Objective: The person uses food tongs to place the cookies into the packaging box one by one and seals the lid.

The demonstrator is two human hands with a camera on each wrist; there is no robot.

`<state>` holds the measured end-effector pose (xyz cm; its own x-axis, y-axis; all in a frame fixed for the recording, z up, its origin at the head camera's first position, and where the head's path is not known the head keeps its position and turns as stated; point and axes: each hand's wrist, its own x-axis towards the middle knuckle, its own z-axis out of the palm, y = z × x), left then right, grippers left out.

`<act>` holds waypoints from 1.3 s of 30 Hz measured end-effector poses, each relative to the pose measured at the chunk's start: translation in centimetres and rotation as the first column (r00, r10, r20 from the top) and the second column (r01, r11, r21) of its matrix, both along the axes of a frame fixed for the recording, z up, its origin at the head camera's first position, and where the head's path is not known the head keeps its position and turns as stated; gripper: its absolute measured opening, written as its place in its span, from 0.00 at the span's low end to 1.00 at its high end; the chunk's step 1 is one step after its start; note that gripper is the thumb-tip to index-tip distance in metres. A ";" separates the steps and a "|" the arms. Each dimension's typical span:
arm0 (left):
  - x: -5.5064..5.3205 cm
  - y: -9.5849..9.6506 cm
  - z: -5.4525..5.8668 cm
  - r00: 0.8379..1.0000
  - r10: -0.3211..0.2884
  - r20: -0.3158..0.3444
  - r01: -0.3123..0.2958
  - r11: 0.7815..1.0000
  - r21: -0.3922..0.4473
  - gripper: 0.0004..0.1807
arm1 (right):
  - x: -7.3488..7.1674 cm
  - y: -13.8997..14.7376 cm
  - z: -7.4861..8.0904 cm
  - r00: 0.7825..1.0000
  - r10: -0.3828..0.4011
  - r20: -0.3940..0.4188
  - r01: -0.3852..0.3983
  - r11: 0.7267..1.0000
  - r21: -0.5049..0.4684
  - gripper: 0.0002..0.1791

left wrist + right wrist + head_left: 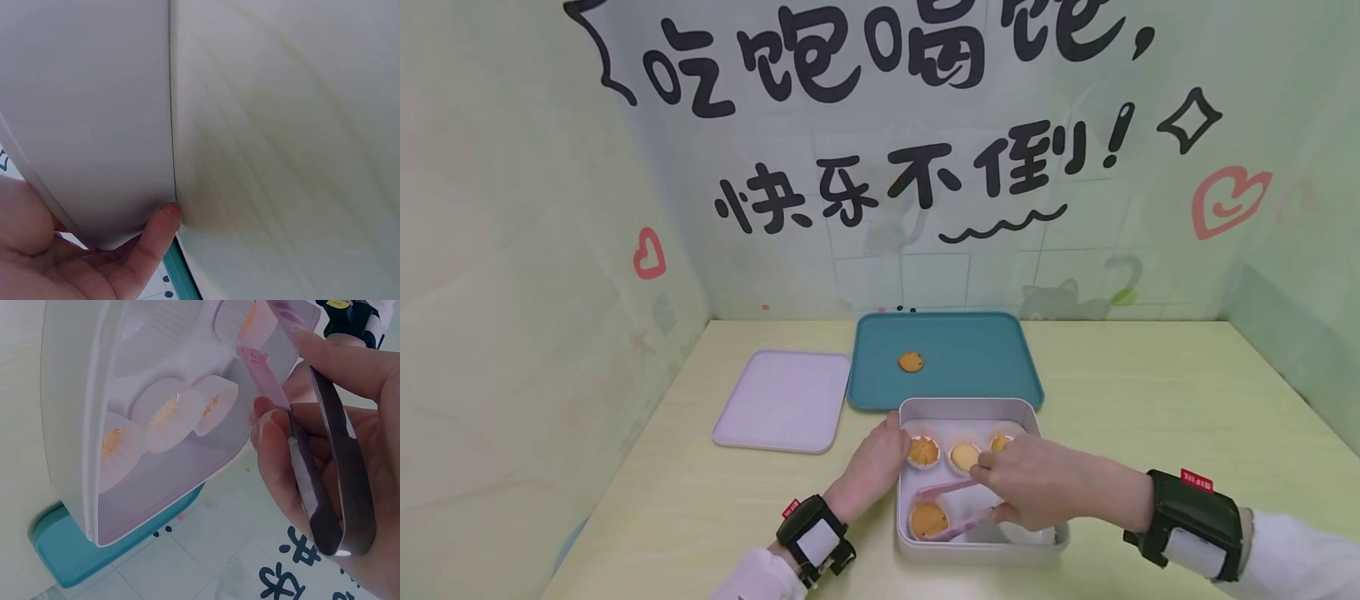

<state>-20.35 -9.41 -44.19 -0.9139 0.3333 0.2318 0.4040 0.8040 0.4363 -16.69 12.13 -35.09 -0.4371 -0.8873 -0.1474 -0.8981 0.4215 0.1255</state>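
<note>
My right hand [1033,482] grips metal tongs [342,469] with pink tips, which reach into a pale rectangular box [977,552]. The tips stand spread on either side of a round golden cookie [929,520] in the box's front left part. Along the back of the box sit cookies in white paper cups: one at the left [923,452], a paler one [964,457] in the middle and one at the right, partly hidden by my hand. A white paper cup [1028,533] lies at front right below that hand. My left hand [880,454] holds the box's back left corner.
Behind the box lies a teal tray [977,358] with a single cookie [911,362] on it. A flat lavender tray [786,404] is to the left. A printed cloth backdrop [895,275] closes off the table's far edge.
</note>
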 end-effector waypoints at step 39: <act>0.3 0.2 0.1 0.995 0.000 -0.097 -0.009 0.996 -0.091 0.07 | -16.8 -3.5 -0.1 0.853 -0.493 0.169 0.503 0.864 -0.014 0.17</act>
<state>-20.02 -9.21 -44.10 -0.8904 0.3529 0.2876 0.4366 0.8407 0.3203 -33.50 8.60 -35.22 -0.7983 -0.5656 -0.2071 -0.5718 0.8197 -0.0343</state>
